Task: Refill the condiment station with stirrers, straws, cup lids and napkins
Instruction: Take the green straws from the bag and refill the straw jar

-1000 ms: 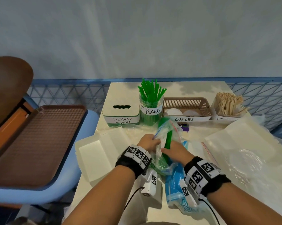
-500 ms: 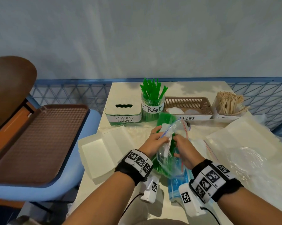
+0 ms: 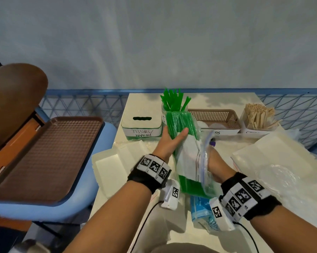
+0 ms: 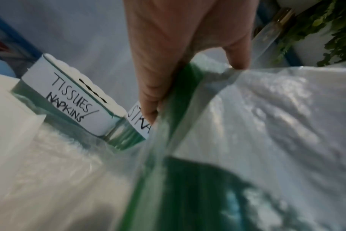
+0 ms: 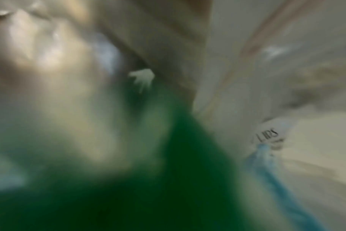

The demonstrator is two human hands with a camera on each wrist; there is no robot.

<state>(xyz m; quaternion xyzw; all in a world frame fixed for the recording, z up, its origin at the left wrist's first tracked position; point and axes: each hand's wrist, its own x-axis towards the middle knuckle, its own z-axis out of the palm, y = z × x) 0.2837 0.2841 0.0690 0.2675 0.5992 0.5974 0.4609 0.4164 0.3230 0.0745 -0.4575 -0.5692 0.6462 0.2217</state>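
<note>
Straw bundle (image 3: 181,125) held between left hand (image 3: 169,141) and right hand (image 3: 215,165).

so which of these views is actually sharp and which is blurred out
Head view: sharp, the tissues/napkins box label reads clearly, and both hands show, left hand on the straw bundle. Left wrist view: label readable, bag plastic soft and glary. Right wrist view: heavily smeared, only green blur and "LIDS" legible.
</note>
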